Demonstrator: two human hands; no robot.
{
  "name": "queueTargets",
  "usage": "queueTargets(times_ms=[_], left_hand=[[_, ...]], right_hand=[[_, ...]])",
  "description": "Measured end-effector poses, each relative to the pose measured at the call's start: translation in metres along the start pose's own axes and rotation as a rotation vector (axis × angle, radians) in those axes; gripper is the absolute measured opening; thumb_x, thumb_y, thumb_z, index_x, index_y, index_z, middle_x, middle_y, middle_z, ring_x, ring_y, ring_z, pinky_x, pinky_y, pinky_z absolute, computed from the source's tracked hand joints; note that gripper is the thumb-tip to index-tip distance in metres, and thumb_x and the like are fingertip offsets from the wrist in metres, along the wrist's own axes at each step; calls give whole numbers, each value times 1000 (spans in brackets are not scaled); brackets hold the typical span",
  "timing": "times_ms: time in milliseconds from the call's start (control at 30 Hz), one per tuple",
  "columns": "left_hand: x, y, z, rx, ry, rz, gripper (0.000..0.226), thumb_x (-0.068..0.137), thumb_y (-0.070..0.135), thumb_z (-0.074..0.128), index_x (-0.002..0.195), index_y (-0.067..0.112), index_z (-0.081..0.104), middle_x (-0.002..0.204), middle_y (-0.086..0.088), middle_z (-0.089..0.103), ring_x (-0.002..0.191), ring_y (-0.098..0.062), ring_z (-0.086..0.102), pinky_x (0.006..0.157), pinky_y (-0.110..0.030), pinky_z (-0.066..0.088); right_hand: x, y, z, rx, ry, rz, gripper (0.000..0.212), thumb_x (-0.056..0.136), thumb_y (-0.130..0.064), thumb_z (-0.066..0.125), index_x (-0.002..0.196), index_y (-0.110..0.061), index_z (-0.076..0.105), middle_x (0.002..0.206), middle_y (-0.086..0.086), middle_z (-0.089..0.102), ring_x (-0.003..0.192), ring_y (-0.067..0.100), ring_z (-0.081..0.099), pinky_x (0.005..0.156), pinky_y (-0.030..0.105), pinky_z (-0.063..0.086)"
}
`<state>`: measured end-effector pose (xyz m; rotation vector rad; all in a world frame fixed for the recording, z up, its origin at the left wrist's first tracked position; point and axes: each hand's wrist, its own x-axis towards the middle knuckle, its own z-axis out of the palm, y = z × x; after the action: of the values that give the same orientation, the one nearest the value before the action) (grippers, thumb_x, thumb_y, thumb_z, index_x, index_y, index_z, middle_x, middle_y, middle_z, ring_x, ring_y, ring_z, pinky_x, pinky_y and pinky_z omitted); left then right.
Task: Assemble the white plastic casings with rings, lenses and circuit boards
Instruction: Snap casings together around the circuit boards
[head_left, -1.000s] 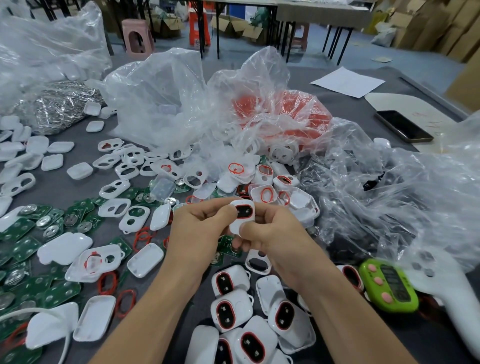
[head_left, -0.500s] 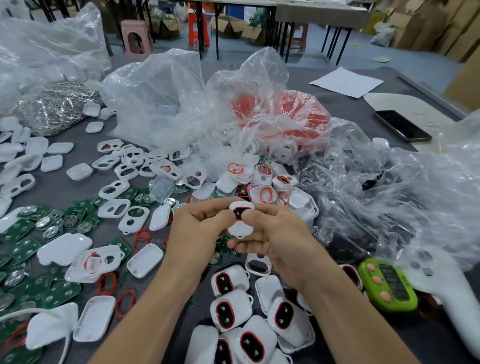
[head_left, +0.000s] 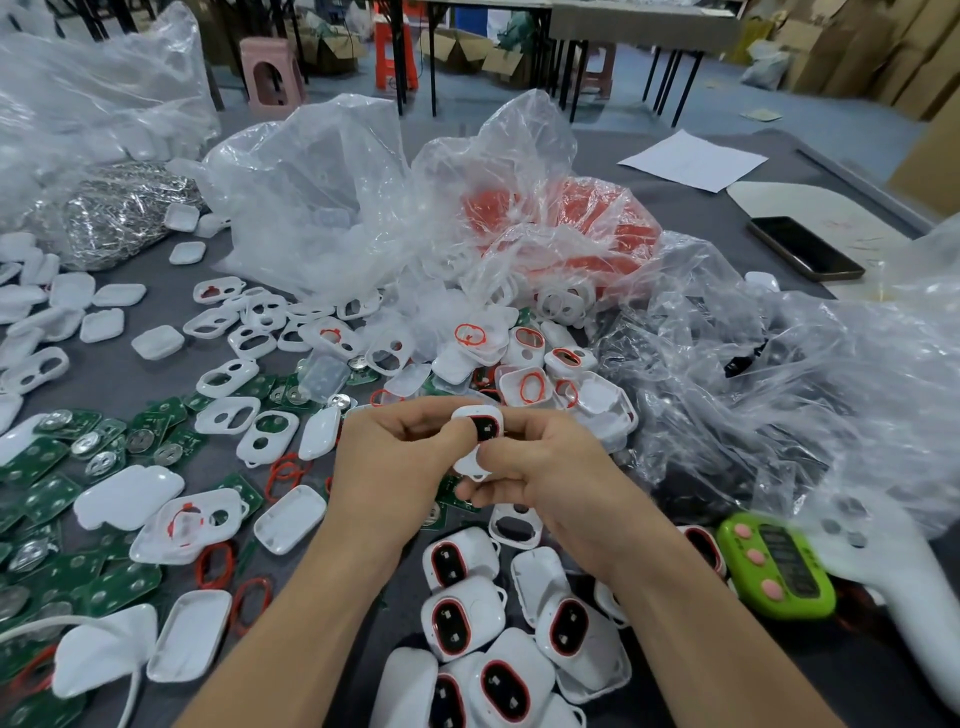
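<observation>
We see a grey table (head_left: 156, 312) w/ clear plastic bags (head_left: 311, 197) across its far side and a cluster of finished white casings (head_left: 462, 613) at the near edge. Above mid-table, left hand (head_left: 384, 467) & right hand (head_left: 550, 478) both have fingers (head_left: 415, 413) curled, pinching one small white plastic casing w/ dark oval lens (head_left: 485, 423) between them.

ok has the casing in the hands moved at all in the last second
No, not noticeably: the casing stays pinched between the left hand and right hand, at the same spot up-left of the green timer.
</observation>
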<state>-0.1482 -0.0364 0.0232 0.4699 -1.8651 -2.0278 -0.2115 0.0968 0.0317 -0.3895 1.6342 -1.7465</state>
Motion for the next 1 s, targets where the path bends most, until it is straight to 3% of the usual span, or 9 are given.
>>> queueTargets(times_ms=[200, 333, 400, 500, 667, 800, 867, 1000], left_hand=[[1, -1, -1, 65, 17, 16, 14, 82, 14, 81, 83, 28, 84, 78, -1, 79, 69, -11, 74, 58, -17, 53], [2, 1, -1, -16, -47, -36, 23, 78, 23, 62, 85, 18, 84, 76, -20, 75, 61, -28, 69, 57, -33, 58], [2, 1, -1, -64, -71, -39, 29, 79, 23, 56, 83, 14, 83, 77, -27, 73, 58, -30, 66, 54, -29, 56], [1, 1, -1, -91, -68, -31, 32, 83, 21, 52, 82, 13, 83, 80, -19, 77, 64, -24, 70, 57, -24, 56], [2, -1, -2, -133, 89, -27, 40, 96, 12, 48, 77, 15, 82, 83, -10, 79, 74, -22, 76, 60, -23, 58], [4, 2, -6, -188, 192, -19, 35, 89, 20, 50, 78, 10, 81, 88, -11, 79, 83, -22, 77, 65, -20, 57], [3, 2, -8, -186, 219, -3, 35, 92, 18, 49, 80, 10, 81, 88, -10, 80, 86, -22, 76, 67, -18, 57], [2, 1, -10, -159, 239, 23, 35, 93, 17, 49, 80, 12, 81, 87, -7, 80, 86, -22, 76, 67, -18, 55]], right_hand=[[0, 2, 0, -70, 28, -21, 33, 90, 15, 54, 111, -3, 72, 80, 4, 72, 65, 17, 66, 64, 25, 57], [2, 1, 3, -20, 67, -9, 37, 87, 20, 53, 115, 3, 69, 85, 18, 69, 59, 19, 61, 56, 23, 51], [2, 2, 3, -8, 83, 8, 38, 85, 22, 53, 117, 6, 68, 85, 21, 69, 56, 20, 59, 52, 23, 48], [1, 1, 2, -24, 97, -1, 38, 81, 24, 53, 112, 7, 70, 80, 20, 72, 51, 20, 60, 46, 21, 43], [-8, -5, 4, -191, 3, -64, 33, 86, 19, 56, 104, -4, 71, 81, 10, 75, 61, 15, 64, 55, 19, 48], [-25, -17, -2, -206, -69, -42, 37, 86, 16, 57, 111, -10, 59, 79, 21, 69, 72, 29, 59, 58, 26, 47], [-34, -20, -5, -200, -66, -40, 35, 86, 12, 58, 109, -14, 56, 81, 22, 68, 70, 28, 58, 61, 30, 46], [-53, -20, -5, -238, -28, -53, 33, 90, 17, 57, 108, -10, 57, 77, 10, 68, 66, 19, 66, 62, 30, 47]])
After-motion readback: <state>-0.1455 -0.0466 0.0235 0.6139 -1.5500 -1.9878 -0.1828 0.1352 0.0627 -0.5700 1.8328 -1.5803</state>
